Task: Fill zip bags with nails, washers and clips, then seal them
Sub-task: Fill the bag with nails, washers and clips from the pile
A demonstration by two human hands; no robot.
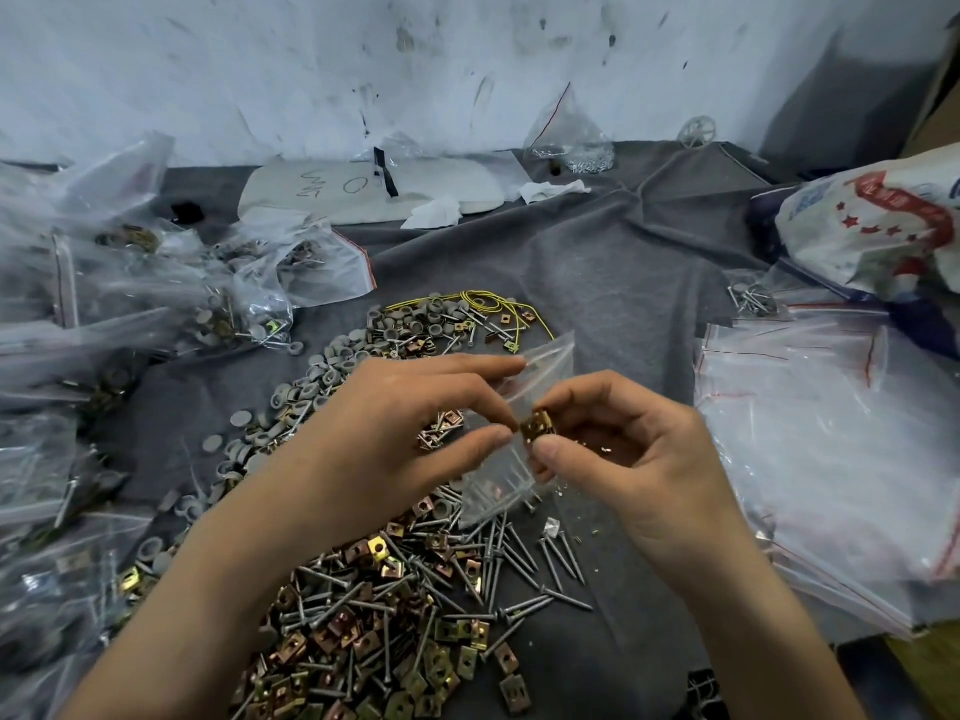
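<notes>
Centrally, the left hand [395,439] grips the clear zip bag [545,376], forefinger on its upper edge and thumb lower down, fingers half curled; the right hand [623,449] pinches a small stack of brass clips [537,426] between thumb and bent fingertips, hard against the bag's side. The bag's long axis runs from beyond the grip down toward the person; a few nails [501,493] lie in its near end; its mouth seems to face the clips, though the clear film makes that uncertain. Far beyond the grip a white packet [441,184] bears handwriting, only an "O" legible; right of the grip a printed sack [883,220] shows red stars, its lettering blurred and cut off.
</notes>
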